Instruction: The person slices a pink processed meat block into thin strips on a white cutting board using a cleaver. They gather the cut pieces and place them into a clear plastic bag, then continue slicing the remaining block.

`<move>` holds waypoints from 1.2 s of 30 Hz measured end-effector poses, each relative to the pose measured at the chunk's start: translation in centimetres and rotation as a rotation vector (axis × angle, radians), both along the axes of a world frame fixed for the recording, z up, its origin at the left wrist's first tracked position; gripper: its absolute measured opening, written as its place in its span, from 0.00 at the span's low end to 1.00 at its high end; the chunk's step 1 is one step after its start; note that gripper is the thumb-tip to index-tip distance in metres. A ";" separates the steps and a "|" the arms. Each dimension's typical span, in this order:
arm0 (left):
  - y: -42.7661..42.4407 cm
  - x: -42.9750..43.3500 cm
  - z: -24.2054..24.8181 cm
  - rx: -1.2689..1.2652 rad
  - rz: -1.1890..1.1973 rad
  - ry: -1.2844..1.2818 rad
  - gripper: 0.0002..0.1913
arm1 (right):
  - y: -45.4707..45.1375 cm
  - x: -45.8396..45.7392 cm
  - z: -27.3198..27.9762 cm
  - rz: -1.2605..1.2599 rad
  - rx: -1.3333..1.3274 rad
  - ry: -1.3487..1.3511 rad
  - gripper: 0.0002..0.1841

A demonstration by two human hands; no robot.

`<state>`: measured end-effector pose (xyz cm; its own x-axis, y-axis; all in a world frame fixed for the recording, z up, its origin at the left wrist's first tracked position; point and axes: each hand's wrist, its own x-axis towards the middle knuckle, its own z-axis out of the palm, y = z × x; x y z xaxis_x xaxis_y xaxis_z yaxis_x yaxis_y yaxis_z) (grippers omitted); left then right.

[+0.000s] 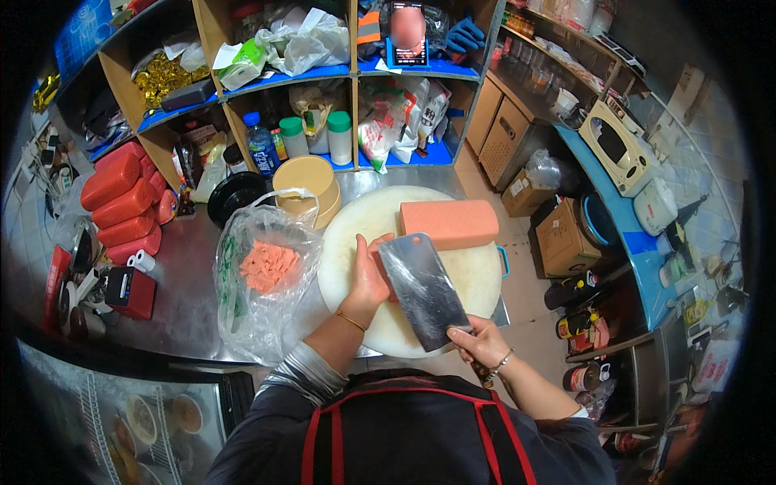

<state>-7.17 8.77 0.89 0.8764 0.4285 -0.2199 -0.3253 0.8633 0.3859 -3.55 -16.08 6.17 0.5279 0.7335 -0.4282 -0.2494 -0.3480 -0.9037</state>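
My right hand (482, 345) grips the handle of a metal cleaver (421, 291), whose broad blade lies tilted over a round white cutting board (345, 242). Beside the blade's left edge is my left hand (368, 276), thumb raised and palm turned towards the steel. A bit of pink processed meat shows between that palm and the blade; the blade hides the fingers' far side and most of this meat. At the back of the board rests a large pink block of luncheon meat (448, 224). Left of the board, an open clear plastic bag (273, 327) holds pink meat slices (270, 267).
Stacked red-wrapped meat logs (124, 200) and a red device (130, 293) occupy the steel counter's left. Behind the bag stand a black bowl (236, 197) and tan round containers (306, 182). Shelves above hold a bottle (262, 148), green-lidded jars (339, 139) and a phone (408, 36).
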 end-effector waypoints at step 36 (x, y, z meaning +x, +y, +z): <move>-0.8 -2.7 -5.6 2.188 -0.039 0.464 0.39 | -3.7 0.6 -6.6 -0.228 -0.253 0.222 0.09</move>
<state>-9.85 8.02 -4.73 0.9316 0.2111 0.2959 0.0449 -0.8747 0.4826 -2.98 -19.78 -0.44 0.5392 0.4650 -0.7021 -0.5250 -0.4663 -0.7120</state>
